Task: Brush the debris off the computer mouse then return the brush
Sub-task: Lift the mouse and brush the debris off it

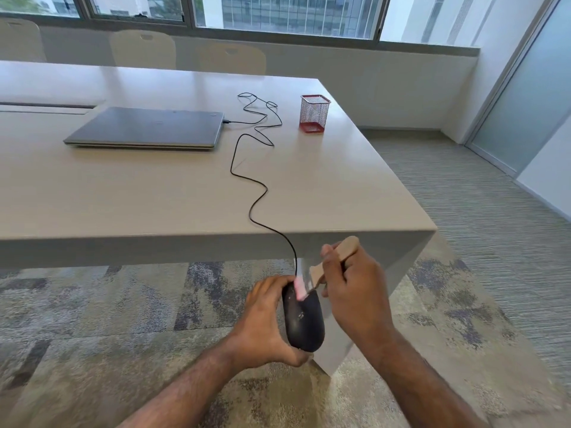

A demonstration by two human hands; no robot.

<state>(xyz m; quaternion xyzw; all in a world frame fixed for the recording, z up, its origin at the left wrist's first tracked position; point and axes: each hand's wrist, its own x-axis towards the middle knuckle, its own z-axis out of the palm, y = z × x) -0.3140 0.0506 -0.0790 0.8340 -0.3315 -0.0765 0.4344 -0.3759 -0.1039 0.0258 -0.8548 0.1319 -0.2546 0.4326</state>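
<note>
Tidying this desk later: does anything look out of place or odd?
The mouse is off the table, held in the left hand below its edge; its cable snakes loosely from the closed laptop.

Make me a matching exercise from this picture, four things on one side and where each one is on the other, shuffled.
Things:
1. computer mouse
2. brush
3. closed laptop
4. red mesh pen holder

Places:
A. near the table's right edge
B. in the left hand
C. flat on the table, cable plugged in
D. in the right hand

Pairs: 1-B, 2-D, 3-C, 4-A
</note>
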